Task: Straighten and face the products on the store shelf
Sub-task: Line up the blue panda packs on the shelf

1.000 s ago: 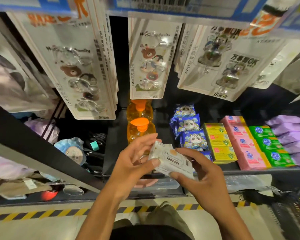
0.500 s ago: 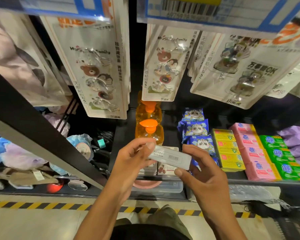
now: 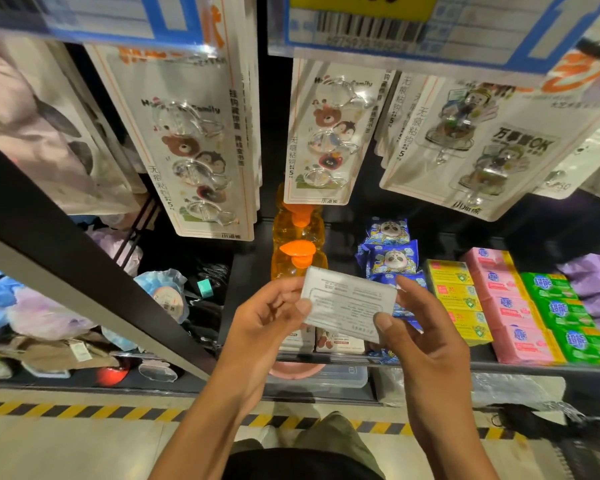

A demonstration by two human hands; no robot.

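Observation:
A small white soap box [image 3: 347, 303] with grey print on its upturned back face hangs in front of the shelf. My left hand [image 3: 267, 323] pinches its left end with thumb and fingers. Its right end sits between the thumb and fingers of my right hand [image 3: 420, 334]. Below the box, two similar white boxes [image 3: 338, 341] stand at the front edge of the black shelf [image 3: 520, 367]. Behind them are two orange bottles [image 3: 298, 258]. To the right run rows of blue panda packs [image 3: 392, 258], yellow boxes [image 3: 452, 289], pink boxes [image 3: 506, 306] and green boxes [image 3: 565, 313].
Carded hook packs [image 3: 194, 150] hang from pegs above the shelf, under price labels [image 3: 395, 26]. A black upright [image 3: 66, 244] slants across the left. Loose bagged goods [image 3: 28, 306] fill the left bay. Yellow-black floor tape [image 3: 84, 410] runs below, and a dark basket [image 3: 589, 441] sits at the lower right.
Both hands have turned the white box over, from its front face through its edge to its printed back face. The view has moved closer to the shelf.

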